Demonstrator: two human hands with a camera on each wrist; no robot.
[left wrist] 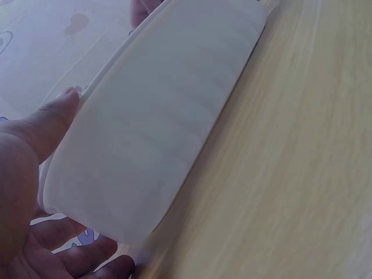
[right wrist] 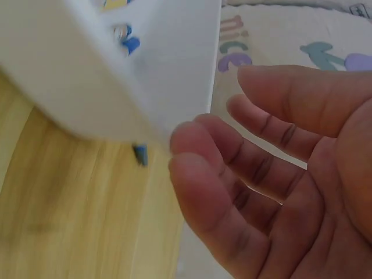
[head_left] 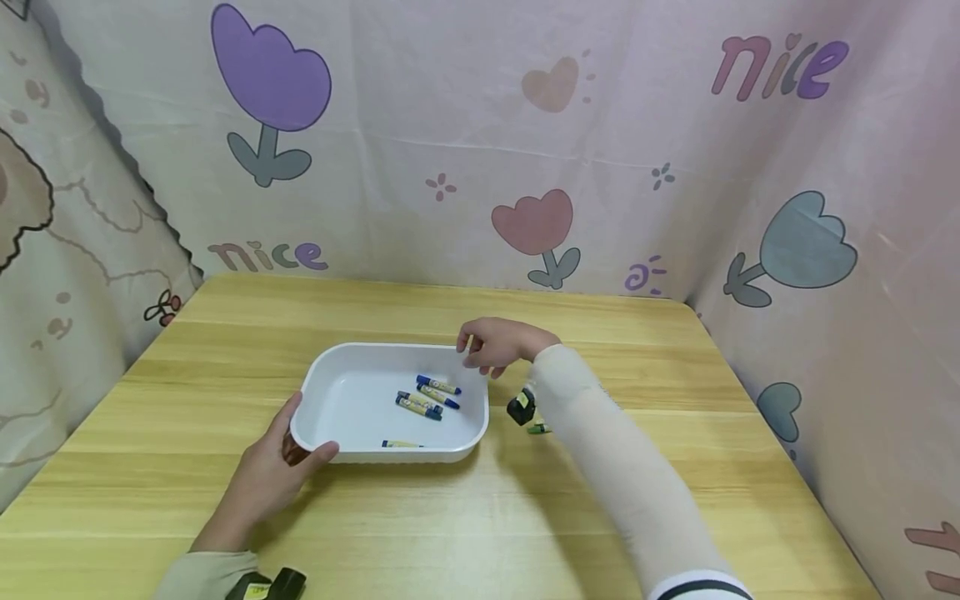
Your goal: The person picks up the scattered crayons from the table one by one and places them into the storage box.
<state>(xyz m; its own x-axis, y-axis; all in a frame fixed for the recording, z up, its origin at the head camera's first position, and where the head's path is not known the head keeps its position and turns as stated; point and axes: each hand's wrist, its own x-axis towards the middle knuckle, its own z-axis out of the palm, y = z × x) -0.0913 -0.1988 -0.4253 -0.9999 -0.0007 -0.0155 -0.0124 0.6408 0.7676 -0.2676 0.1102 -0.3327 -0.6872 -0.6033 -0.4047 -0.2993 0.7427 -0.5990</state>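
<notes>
While left hand (head_left: 270,479) holds white tray (head_left: 322,392), crayons (head_left: 427,396) lie inside.

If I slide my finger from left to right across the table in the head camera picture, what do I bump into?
Left hand gripping the tray's corner → white tray → blue crayons lying inside it → right hand over the tray's far right corner → small black thing on the table.

White rectangular tray (head_left: 352,400) lies flat at table centre; four blue-capped crayons (head_left: 427,397) lie inside toward 3 o'clock.
</notes>
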